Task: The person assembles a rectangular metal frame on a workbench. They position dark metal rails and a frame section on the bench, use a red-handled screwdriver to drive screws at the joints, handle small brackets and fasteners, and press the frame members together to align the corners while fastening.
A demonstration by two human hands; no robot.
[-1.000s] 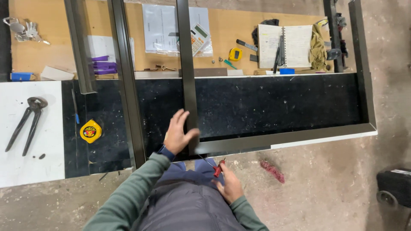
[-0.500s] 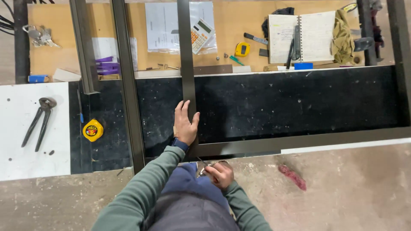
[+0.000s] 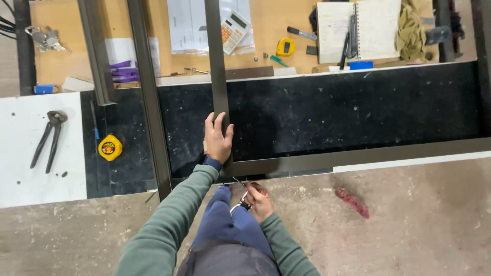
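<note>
Two tape measures on the bench: one yellow at the left part of the black mat point(image 3: 110, 147), one yellow at the far edge of the tan board point(image 3: 285, 47). Blue rectangular block point(image 3: 361, 65) at the tan board's near edge, right of centre; another blue piece point(image 3: 44, 89) at its left near corner. Purple strips point(image 3: 121, 71) beside it. White printed sheets point(image 3: 190, 25) at the far edge with a white calculator point(image 3: 233, 31) on top. One open spiral notebook point(image 3: 358, 30) far right. One pair of pincers point(image 3: 47, 138) on the white panel at left.

Left hand point(image 3: 217, 139) lies flat on the upright dark metal bar point(image 3: 217, 66), fingers pressed together along it, thumb on the other side, just above where it meets the cross bar point(image 3: 358, 156) at the bench's near edge. Left arm extended, green sleeve.

Right hand point(image 3: 255, 200) low, below the near edge, fingers curled around a small metal tool point(image 3: 240, 185); can't identify it.

Dark bars counted: three upright, one crosswise.
</note>
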